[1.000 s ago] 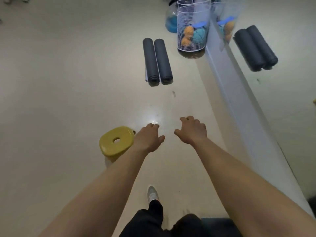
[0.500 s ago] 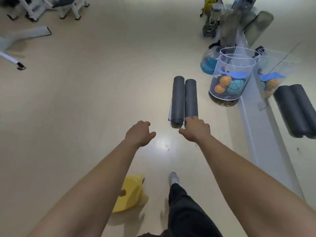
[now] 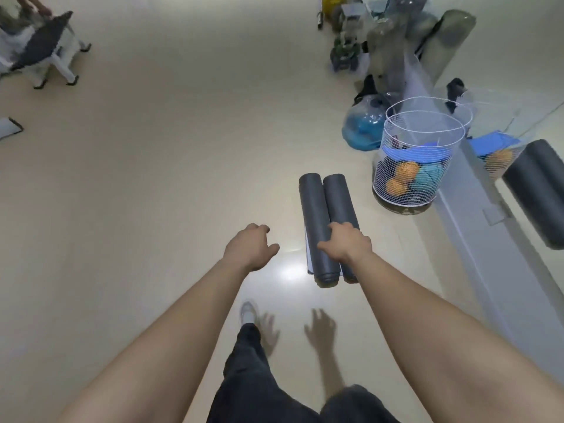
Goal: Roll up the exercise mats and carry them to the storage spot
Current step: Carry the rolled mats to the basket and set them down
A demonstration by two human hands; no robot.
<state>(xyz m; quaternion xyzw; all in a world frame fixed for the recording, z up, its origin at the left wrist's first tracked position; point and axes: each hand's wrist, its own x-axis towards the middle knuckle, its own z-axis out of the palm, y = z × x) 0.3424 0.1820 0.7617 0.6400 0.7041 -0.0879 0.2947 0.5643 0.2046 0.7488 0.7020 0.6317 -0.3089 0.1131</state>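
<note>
Exercise mats (image 3: 317, 209): two, dark grey, both rolled tight. They lie side by side and touching on the pale floor (image 3: 152, 178), near the wire basket (image 3: 385, 184) of balls at the mirror wall (image 3: 476, 215).

A thin pale edge (image 3: 307, 254) shows under the left roll; what it is, I cannot tell.

Right hand (image 3: 346, 244): reaches out over the near half of the rolls, fingers bent loosely downward, nothing in it. Contact is unclear. The hand shadows (image 3: 320, 328) fall with fingers spread on bare floor short of the mats, which suggests the hand is in the air.

Left hand (image 3: 248, 248): out over bare floor, left of the rolls, fingers loosely curled, holding nothing.

Progress, as a judgement: rolling is done for these two, and no flat mat is in view. Neither roll is lifted. I cannot tell whether this place by the basket is the storage spot. If not, gripping and carrying remain.
</note>
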